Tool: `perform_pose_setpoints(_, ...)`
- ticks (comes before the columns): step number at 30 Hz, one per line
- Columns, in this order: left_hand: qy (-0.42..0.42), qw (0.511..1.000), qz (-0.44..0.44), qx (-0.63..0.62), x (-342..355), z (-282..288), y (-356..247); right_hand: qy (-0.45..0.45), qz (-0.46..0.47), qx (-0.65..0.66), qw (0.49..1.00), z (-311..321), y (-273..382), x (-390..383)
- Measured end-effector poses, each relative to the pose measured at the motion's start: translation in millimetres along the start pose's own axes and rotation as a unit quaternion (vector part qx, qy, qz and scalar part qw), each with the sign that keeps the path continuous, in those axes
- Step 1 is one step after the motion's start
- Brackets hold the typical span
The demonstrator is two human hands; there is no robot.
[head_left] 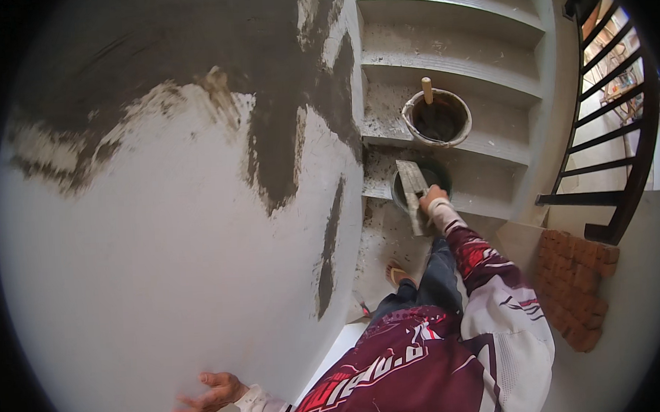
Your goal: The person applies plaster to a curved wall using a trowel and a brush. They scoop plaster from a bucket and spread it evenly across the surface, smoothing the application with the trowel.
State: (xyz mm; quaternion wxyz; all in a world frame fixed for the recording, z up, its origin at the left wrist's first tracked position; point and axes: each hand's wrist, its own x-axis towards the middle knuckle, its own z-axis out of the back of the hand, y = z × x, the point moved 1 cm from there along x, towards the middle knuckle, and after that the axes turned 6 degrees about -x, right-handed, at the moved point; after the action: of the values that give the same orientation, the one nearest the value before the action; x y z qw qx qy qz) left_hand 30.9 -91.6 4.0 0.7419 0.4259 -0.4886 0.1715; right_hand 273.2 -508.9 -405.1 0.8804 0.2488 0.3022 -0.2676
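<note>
My right hand (434, 195) is closed around a long flat plastering trowel (412, 176), its blade smeared with pale grey material. The trowel is over a dark green bucket (442, 173) on the lower stairs, hiding part of it. One step higher stands a pale-rimmed bucket (469, 130) holding dark wet mix, with a wooden tool handle (427, 90) sticking up from it. At the lower left, my left hand (209, 397) has its fingers spread, close to the white wall (164, 287); I cannot tell whether it touches. Dark grey plaster (276, 157) covers the wall's upper part in ragged patches.
Splattered pale stairs (448, 46) rise ahead. A dark railing (599, 139) runs along the right. Reddish-brown bricks (573, 287) are stacked at the right, below the railing's end. My sandaled foot (398, 274) stands on the speckled floor below the buckets.
</note>
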Motion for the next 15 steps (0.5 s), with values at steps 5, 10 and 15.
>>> perform_pose_setpoints(5, -0.015, 0.999, 0.016, -0.024, 5.5, 2.0, -25.7, -0.002, 0.148, -0.119, 0.982, 72.0, -10.9, 46.2)
perform_pose_setpoints(10, 0.034, 0.999, 0.024, -0.002, -3.9, -2.6, -29.6, 0.122, 0.069, -0.258, 0.956, 54.7, -22.8, 92.1)
perform_pose_setpoints(15, 0.010, 0.993, 0.042, -0.110, -16.2, -15.3, 3.1, 0.093, 0.095, -0.261, 0.956, -49.8, -30.2, 150.9)
